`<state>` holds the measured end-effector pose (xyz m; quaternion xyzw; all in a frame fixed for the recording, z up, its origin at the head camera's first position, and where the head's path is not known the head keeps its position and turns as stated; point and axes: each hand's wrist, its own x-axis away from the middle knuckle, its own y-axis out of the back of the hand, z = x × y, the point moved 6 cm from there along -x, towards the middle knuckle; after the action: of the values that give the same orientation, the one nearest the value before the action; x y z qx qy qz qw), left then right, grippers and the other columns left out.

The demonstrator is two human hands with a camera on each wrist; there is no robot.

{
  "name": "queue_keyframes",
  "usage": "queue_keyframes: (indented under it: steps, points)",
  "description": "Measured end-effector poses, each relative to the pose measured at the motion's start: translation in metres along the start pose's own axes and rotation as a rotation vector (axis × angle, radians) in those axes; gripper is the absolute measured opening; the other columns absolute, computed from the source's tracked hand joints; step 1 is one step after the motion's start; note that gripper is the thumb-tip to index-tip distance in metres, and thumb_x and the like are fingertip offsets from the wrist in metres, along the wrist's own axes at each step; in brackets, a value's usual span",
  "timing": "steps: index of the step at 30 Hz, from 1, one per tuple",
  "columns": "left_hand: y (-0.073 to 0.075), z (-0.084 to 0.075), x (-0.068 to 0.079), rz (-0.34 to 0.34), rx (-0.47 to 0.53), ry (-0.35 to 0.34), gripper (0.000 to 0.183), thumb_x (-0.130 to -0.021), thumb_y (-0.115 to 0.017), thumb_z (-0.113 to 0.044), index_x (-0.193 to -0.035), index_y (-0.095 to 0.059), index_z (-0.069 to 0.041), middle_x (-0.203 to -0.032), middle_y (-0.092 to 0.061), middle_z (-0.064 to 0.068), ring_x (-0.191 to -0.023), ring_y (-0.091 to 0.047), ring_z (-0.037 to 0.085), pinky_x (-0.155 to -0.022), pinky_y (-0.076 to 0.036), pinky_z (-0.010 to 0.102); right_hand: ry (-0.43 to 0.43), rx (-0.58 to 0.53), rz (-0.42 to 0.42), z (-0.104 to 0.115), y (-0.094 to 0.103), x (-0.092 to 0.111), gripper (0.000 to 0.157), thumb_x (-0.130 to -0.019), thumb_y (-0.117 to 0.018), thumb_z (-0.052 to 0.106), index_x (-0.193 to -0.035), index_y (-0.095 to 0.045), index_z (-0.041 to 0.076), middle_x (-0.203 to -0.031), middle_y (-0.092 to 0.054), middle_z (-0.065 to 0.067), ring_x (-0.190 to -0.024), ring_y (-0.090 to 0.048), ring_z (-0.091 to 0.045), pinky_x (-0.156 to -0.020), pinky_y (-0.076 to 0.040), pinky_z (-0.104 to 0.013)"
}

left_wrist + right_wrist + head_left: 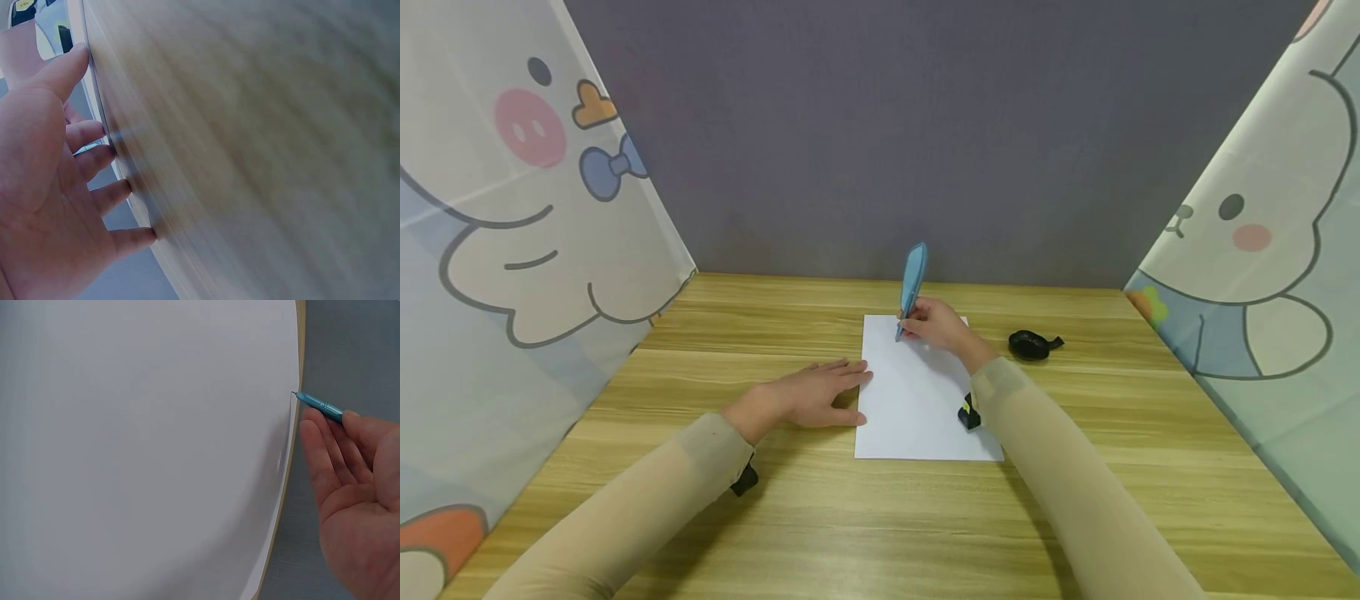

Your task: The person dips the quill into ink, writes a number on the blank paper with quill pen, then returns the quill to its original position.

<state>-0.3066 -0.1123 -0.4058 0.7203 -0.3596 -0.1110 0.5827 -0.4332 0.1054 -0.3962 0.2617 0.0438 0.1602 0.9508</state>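
My right hand (pixel 936 323) pinches a blue pen (pixel 914 275) with a broad, feather-shaped top, near the far edge of a white sheet of paper (pixel 910 421). In the right wrist view, thumb and fingers hold the pen's shiny teal barrel (pixel 322 405), its point right at the paper's surface. The left hand (pixel 820 396) lies palm down with fingers spread, fingertips at the sheet's left edge. Seen from the left wrist, the fingers (pixel 100 162) are extended against the tabletop.
A black rounded object (pixel 1032 344) with a short tail lies on the wood-grain table (pixel 760 333), right of the sheet. Behind the table rises a grey panel (pixel 880 150). Cartoon-printed curtains (pixel 490 275) hang on both sides. Small black devices (pixel 970 413) sit under the wrists.
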Motion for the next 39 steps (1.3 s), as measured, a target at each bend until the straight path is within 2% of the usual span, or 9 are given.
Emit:
queue_keyframes:
  steps: [17, 31, 39]
  points:
    - [0.0, 0.0, -0.002, -0.002, 0.003, -0.002, 0.083, -0.109, -0.059, -0.061, -0.175, -0.032, -0.017, -0.185, -0.021, 0.005, -0.171, -0.018, 0.039, -0.135, -0.021, 0.07, 0.016, -0.015, 0.033, 0.0, -0.008, -0.002, 0.023, -0.111, -0.067, 0.011, -0.127, -0.071, -0.004, -0.123, -0.077, -0.023, -0.11, -0.079, -0.03, -0.097, -0.067, -0.038]
    - [0.0, 0.001, 0.0, -0.001, 0.001, 0.007, 0.085, -0.109, -0.058, -0.062, -0.175, -0.031, -0.017, -0.185, -0.021, 0.004, -0.172, -0.017, 0.037, -0.135, -0.021, 0.069, 0.058, -0.012, 0.079, 0.01, -0.017, 0.006, 0.021, -0.11, -0.067, 0.01, -0.126, -0.071, -0.004, -0.121, -0.078, -0.024, -0.11, -0.079, -0.032, -0.097, -0.067, -0.038]
    - [-0.001, 0.001, -0.001, 0.002, -0.002, 0.013, 0.085, -0.109, -0.058, -0.063, -0.176, -0.03, -0.017, -0.185, -0.02, 0.004, -0.172, -0.017, 0.037, -0.135, -0.021, 0.069, 0.069, 0.002, 0.103, 0.01, -0.02, 0.008, 0.022, -0.109, -0.069, 0.012, -0.126, -0.072, -0.002, -0.118, -0.078, -0.022, -0.106, -0.079, -0.027, -0.096, -0.067, -0.037]
